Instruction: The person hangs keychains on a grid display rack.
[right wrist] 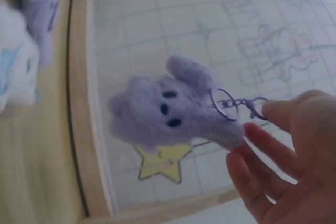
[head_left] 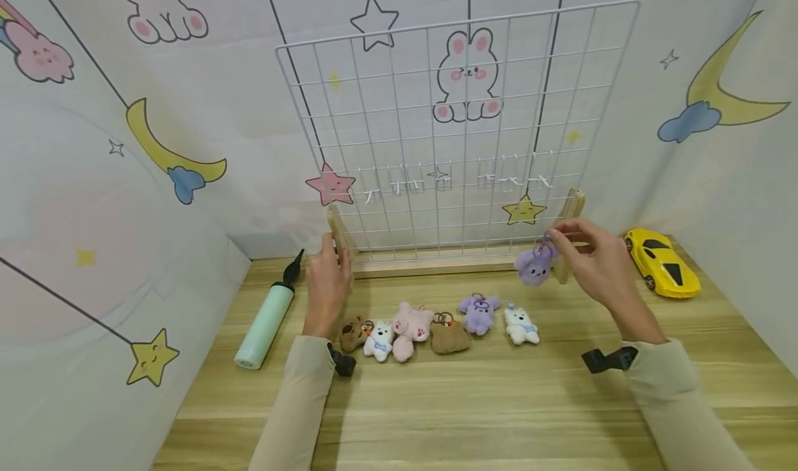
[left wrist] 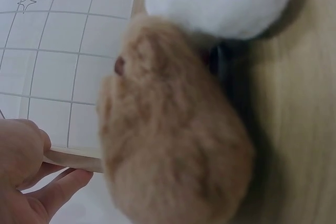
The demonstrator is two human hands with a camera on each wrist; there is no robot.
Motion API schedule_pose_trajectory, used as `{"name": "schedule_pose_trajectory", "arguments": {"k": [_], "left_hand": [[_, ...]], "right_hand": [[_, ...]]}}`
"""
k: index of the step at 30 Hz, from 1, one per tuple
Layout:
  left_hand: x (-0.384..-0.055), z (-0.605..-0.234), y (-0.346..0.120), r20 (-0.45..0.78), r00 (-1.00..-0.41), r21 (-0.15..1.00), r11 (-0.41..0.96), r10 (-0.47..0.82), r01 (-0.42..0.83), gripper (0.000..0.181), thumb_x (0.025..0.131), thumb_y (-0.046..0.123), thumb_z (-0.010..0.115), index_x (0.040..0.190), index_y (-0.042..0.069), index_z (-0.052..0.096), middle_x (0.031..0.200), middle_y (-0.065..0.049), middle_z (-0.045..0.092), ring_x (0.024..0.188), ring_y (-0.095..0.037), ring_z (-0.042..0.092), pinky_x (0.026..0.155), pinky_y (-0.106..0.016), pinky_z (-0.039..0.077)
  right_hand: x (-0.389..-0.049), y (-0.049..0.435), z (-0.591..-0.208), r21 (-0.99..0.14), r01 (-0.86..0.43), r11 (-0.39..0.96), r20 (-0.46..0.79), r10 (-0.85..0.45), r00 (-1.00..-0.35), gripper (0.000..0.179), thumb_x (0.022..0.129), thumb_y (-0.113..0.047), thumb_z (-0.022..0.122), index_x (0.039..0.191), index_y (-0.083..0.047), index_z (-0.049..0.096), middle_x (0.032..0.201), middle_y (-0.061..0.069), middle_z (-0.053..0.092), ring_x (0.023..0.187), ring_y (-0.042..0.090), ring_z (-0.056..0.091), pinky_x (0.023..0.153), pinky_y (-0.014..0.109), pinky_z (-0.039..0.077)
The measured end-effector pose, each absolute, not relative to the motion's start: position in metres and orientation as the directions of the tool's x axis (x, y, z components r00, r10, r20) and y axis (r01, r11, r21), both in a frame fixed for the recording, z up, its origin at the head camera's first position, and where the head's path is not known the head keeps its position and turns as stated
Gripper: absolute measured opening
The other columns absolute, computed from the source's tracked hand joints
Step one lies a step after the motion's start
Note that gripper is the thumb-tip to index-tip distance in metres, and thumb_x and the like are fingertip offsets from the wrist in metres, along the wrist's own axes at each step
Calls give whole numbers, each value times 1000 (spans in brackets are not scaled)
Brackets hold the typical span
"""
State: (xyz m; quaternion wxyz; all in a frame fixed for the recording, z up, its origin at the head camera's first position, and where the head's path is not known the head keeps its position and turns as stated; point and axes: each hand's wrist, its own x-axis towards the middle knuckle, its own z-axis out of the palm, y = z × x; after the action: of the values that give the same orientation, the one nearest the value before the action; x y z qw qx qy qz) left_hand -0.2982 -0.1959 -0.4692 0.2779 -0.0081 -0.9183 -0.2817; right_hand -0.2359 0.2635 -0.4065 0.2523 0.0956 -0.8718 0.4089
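Note:
My right hand (head_left: 595,260) pinches the clasp of a purple plush keychain (head_left: 534,267), which dangles before the right end of a white wire grid (head_left: 436,26). Its face and metal ring show in the right wrist view. At the grid's other end, my left hand (head_left: 327,280) grips the wooden upright (left wrist: 73,159) of the stand between thumb and fingers. Several plush keychains lie in a row on the table: a brown one (head_left: 353,334), a white bear (head_left: 379,342), a pink one (head_left: 411,322), another brown one (head_left: 450,337), a purple one (head_left: 479,314) and another white bear (head_left: 521,326).
Small white hooks (head_left: 444,182) hang in a row across the grid, above its wooden base bar (head_left: 430,267). On the left lies a mint-green hand pump (head_left: 268,325) with a black nozzle. A yellow toy car (head_left: 663,263) stands at the right, near the wall.

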Motion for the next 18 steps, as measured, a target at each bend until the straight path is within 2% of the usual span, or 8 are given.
{"name": "schedule_pose_trajectory", "arguments": {"k": [2, 4, 9, 18], "left_hand": [[-298, -469, -196, 511, -846, 514, 842, -148, 164, 37, 111, 17, 63, 144, 1, 54, 119, -29, 77, 94, -44, 81, 70, -53, 66], [-297, -469, -197, 509, -847, 514, 844, -153, 156, 38, 111, 17, 63, 144, 1, 54, 119, -29, 78, 93, -44, 81, 69, -52, 66], [-297, -470, -196, 510, -844, 515, 844, -163, 148, 36, 110, 15, 64, 142, 2, 55, 114, -29, 78, 88, -44, 81, 64, -51, 65], [-294, -466, -192, 505, -847, 509, 850, -166, 136, 35, 112, 17, 60, 142, 1, 54, 107, -29, 78, 77, -43, 79, 58, -49, 63]], "right_hand": [[-237, 258, -401, -694, -393, 603, 535, 67, -842, 25, 108, -30, 69, 121, -10, 77, 119, 9, 79, 103, -3, 70, 85, 1, 48], [-239, 253, -395, -723, -422, 548, 552, 89, -829, 25, 108, -27, 70, 122, -8, 76, 118, 4, 77, 99, -9, 68, 83, 4, 53], [-242, 243, -382, -779, -453, 434, 559, 154, -815, 26, 107, -24, 70, 125, -5, 74, 119, -9, 70, 92, 2, 73, 75, 13, 60], [-250, 234, -368, -825, -460, 328, 556, 331, -762, 27, 104, -23, 74, 124, -6, 80, 99, -12, 77, 75, 3, 74, 63, 17, 60]]}}
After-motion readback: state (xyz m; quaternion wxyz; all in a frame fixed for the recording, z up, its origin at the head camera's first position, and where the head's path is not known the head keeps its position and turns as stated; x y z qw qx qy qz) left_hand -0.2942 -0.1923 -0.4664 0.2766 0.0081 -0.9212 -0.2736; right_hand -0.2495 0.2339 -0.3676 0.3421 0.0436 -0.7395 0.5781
